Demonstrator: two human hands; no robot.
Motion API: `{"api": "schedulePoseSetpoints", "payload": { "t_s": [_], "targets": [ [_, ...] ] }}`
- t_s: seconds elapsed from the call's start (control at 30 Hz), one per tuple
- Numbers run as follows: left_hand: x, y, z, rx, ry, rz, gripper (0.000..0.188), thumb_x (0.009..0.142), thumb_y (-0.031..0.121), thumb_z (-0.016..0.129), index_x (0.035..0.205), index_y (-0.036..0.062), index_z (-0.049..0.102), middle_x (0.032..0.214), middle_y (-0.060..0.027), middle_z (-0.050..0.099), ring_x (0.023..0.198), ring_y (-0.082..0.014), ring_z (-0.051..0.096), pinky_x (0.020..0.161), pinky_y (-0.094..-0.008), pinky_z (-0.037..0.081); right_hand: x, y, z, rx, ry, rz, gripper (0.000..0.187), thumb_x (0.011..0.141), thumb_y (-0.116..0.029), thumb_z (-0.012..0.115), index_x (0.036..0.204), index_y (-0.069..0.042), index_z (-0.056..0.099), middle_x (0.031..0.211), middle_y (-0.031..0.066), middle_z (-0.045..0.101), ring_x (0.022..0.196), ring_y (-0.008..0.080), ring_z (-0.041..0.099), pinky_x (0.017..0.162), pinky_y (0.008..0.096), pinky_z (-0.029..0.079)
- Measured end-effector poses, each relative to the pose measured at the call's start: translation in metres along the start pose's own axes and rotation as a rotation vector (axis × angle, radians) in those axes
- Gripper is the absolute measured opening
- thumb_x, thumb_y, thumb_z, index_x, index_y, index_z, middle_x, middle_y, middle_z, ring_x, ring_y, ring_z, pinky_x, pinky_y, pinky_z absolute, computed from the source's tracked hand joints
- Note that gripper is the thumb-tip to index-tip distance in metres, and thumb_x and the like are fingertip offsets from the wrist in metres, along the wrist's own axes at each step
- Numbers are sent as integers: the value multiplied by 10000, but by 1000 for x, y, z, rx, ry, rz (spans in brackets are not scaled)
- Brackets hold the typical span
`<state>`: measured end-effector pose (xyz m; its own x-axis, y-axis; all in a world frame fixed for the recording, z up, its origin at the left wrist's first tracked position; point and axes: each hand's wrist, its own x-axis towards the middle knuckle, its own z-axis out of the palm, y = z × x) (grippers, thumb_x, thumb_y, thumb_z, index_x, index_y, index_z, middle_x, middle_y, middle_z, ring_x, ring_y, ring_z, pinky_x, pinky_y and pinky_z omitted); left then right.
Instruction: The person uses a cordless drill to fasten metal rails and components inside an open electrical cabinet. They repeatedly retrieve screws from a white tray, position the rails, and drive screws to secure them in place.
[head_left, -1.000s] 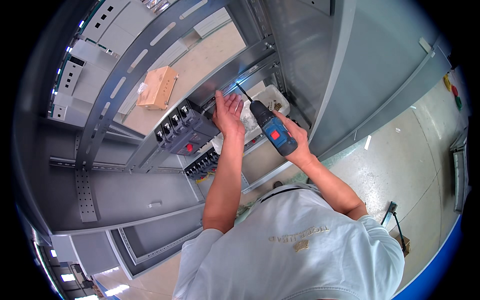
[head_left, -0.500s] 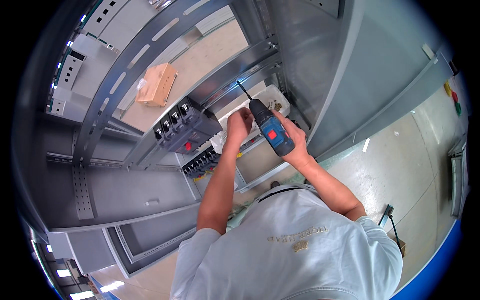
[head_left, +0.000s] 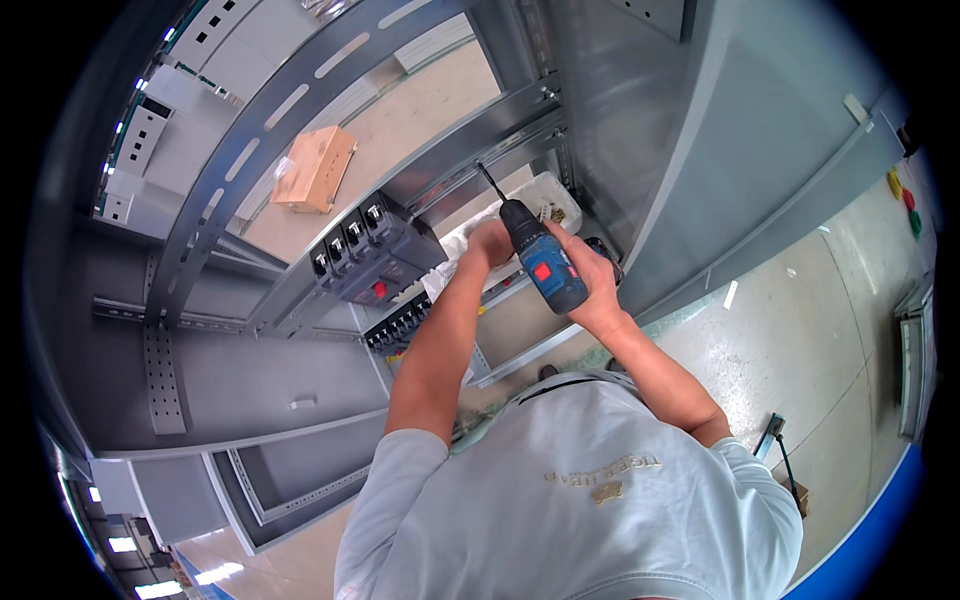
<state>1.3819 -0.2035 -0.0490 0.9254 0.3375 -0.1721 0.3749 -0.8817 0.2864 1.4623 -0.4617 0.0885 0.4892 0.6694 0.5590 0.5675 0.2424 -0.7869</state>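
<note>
My right hand (head_left: 592, 282) is wrapped around a blue and black cordless drill (head_left: 545, 262) with a red patch. Its long thin bit points up and away, the tip beside a grey steel crossrail (head_left: 465, 180) of the cabinet frame; whether they touch, I cannot tell. My left hand (head_left: 489, 243) is just left of the drill's front end, over a white plastic tray (head_left: 551, 184) holding small brass-coloured parts. The drill hides its fingers. Left of that hand, a large dark circuit breaker (head_left: 375, 260) with a red button is mounted on the frame.
A smaller row of breakers (head_left: 400, 325) sits below the large one. Behind the frame, a wooden box (head_left: 315, 170) lies on the floor. A tall grey cabinet panel (head_left: 740, 170) rises on the right. Slotted steel uprights (head_left: 250, 150) curve across the left.
My left hand has moved slightly lower, its fingers passing behind the drill. The bright bluish light on the rail near the bit tip is gone. The drill has hardly moved.
</note>
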Motion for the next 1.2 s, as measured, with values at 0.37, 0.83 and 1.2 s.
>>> {"api": "schedulePoseSetpoints", "payload": {
  "t_s": [0.37, 0.83, 1.2],
  "targets": [
    [14, -56, 50, 90, 42, 38, 221, 830, 205, 617, 897, 56, 766, 989, -193, 741, 961, -368, 710, 854, -447, 569, -4, 2, -3, 4, -8, -3, 647, 790, -13, 720, 1415, -39, 555, 1021, 172, 675, 881, 340, 667, 829, 372, 533],
    [1, 18, -20, 89, -118, -321, 326, 806, 316, 701, 1024, 81, 761, 1054, -192, 732, 1016, -381, 691, 893, -448, 547, -47, 6, -33, 41, -57, 142, 663, 748, -19, 795, 1376, -33, 584, 1180, 149, 699, 1016, 309, 695, 928, 336, 524],
    [-78, 94, -64, -1988, 490, -162, 122, 1002, 154, 498, 1008, 70, 586, 1031, -106, 688, 927, -233, 697, 847, -381, 571, -58, -6, -45, 266, -106, 295, 642, 779, -59, 820, 1371, -5, 580, 1237, 120, 696, 1079, 189, 672, 988, 323, 499]
  ]
}}
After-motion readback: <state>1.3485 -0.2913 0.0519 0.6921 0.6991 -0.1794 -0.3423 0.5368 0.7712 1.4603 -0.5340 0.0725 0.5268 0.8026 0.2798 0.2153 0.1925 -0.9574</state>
